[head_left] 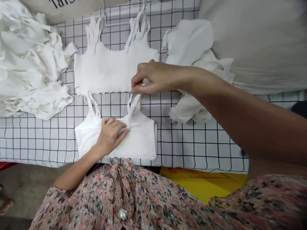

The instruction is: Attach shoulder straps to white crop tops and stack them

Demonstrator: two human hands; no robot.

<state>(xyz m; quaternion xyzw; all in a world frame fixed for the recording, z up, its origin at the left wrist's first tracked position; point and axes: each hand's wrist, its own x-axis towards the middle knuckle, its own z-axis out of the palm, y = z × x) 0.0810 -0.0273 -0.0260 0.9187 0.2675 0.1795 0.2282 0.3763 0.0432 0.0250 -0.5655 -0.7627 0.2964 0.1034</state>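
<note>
A white crop top (pixel 141 140) lies flat on the checked cloth (pixel 35 140) near the front edge. My left hand (pixel 110 132) presses flat on its middle, fingers stretched out. My right hand (pixel 150 78) pinches the top's right shoulder strap (pixel 134 103) and holds it pulled away from me. Just beyond lies a stack of the same white tops (pixel 105 68), straps pointing away.
A loose heap of white garments (pixel 28 60) fills the left side. More crumpled white pieces (pixel 192 48) lie at the right, beside a large pale sack (pixel 259 41). A cardboard box (pixel 72 8) stands at the back. A yellow surface (pixel 203 185) shows below the table edge.
</note>
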